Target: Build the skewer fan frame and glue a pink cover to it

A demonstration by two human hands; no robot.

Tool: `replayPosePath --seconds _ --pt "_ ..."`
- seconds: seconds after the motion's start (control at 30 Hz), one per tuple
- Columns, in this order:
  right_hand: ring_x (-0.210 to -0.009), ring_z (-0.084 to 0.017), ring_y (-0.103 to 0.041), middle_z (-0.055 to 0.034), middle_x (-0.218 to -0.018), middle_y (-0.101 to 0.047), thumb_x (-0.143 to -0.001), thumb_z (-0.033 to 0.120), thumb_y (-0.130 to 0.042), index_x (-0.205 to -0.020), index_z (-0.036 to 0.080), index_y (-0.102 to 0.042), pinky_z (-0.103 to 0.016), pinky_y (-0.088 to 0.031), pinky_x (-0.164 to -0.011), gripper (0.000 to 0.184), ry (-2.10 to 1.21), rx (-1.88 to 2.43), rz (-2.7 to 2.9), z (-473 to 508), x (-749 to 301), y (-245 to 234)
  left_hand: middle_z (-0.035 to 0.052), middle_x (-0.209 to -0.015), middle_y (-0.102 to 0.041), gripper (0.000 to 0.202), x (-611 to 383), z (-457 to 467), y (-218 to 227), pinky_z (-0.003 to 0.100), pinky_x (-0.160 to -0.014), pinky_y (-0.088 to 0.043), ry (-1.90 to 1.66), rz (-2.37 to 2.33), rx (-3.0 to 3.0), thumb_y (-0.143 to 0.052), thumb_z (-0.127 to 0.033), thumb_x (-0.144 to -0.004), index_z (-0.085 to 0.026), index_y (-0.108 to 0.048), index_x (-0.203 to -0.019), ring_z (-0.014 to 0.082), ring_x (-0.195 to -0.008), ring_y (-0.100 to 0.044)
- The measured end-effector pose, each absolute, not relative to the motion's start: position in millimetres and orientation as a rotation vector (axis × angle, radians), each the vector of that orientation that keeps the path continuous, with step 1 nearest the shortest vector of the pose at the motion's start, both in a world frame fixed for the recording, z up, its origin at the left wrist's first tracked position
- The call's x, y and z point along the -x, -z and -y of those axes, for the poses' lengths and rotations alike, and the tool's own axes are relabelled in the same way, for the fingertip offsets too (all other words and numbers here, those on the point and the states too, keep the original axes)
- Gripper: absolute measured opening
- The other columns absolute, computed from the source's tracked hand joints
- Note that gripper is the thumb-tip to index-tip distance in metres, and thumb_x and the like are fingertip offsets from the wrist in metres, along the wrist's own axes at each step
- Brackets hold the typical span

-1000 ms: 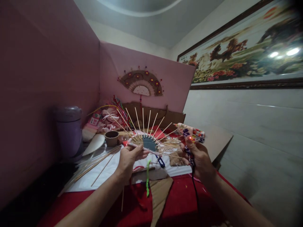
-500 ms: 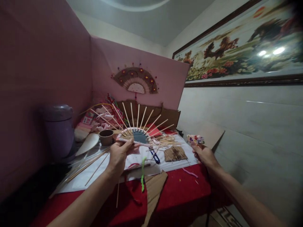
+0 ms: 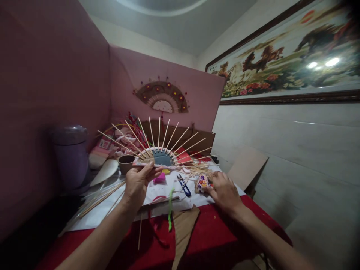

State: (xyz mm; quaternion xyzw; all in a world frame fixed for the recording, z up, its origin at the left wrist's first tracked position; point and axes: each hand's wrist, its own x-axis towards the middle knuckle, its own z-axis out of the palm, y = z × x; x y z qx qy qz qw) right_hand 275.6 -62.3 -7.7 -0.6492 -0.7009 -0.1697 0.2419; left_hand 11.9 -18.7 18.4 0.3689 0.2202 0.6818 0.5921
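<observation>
At centre frame the left hand [image 3: 139, 182] pinches the base of a skewer fan [image 3: 161, 157], held upright above the white sheet [image 3: 157, 193]. Right of it, the right hand [image 3: 223, 191] lies on a flower-patterned tool [image 3: 203, 183] on the table; whether it grips is unclear. Blue snips [image 3: 183, 184] lie between them, and a brown cup [image 3: 125, 164] stands left.
</observation>
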Motion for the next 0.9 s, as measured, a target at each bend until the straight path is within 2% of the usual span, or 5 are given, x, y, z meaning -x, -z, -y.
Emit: replayPosePath --seconds 0.13,0.27,0.33,0.63,0.9 --pt "-0.089 -0.024 -0.051 -0.0076 -0.086 -0.061 -0.078 0.030 -0.056 -0.080 0.022 -0.068 -0.037 -0.037 -0.080 0.014 0.059 1.283 1.811 75 -220 3 0.0086 -0.067 -0.070 0.015 -15 24 -21 0.024 -0.059 -0.053 -1.491 -0.495 -0.830 -0.070 -0.017 -0.064 -0.010 -0.058 -0.068 0.0180 -0.063 -0.068" --pt "-0.063 -0.015 -0.053 -0.0008 -0.075 -0.061 -0.068 0.043 -0.066 -0.099 0.023 -0.063 -0.025 -0.040 -0.054 0.037 -1.033 0.886 1.396 57 -163 3 0.0070 -0.068 -0.070 0.015 -16 25 -19 0.025 -0.057 -0.053 -1.400 -0.476 -0.847 -0.070 -0.018 -0.064 -0.011 -0.059 -0.071 0.0171 -0.062 -0.067" --pt "-0.061 -0.012 -0.052 -0.0007 -0.072 -0.062 -0.065 0.045 -0.068 -0.086 0.019 -0.066 -0.021 -0.038 -0.051 0.034 -1.274 0.714 1.186 44 -143 2 0.0061 -0.068 -0.069 0.016 -16 24 -15 0.026 -0.056 -0.052 -1.400 -0.468 -0.880 -0.071 -0.020 -0.064 -0.011 -0.059 -0.070 0.0162 -0.060 -0.066" --pt "-0.056 -0.007 -0.053 0.0073 -0.061 -0.060 -0.056 0.023 -0.078 -0.074 0.020 -0.060 -0.017 -0.038 -0.048 0.025 -1.272 0.482 0.773 5 -147 -17 0.0016 -0.061 -0.062 0.024 -11 14 -11 0.022 -0.039 -0.041 -1.378 -0.923 -1.356 -0.070 -0.029 -0.059 -0.014 -0.064 -0.077 0.0131 -0.047 -0.055" --pt "-0.058 -0.006 -0.056 0.0084 -0.067 -0.061 -0.052 0.020 -0.080 -0.074 0.021 -0.059 -0.017 -0.041 -0.048 0.030 -1.172 0.471 0.680 -2 -177 -13 0.0065 -0.053 -0.060 0.012 58 -4 -20 0.031 -0.060 -0.035 -1.053 -2.117 -1.901 -0.065 -0.017 -0.051 -0.021 -0.057 -0.044 0.0278 -0.070 -0.059"
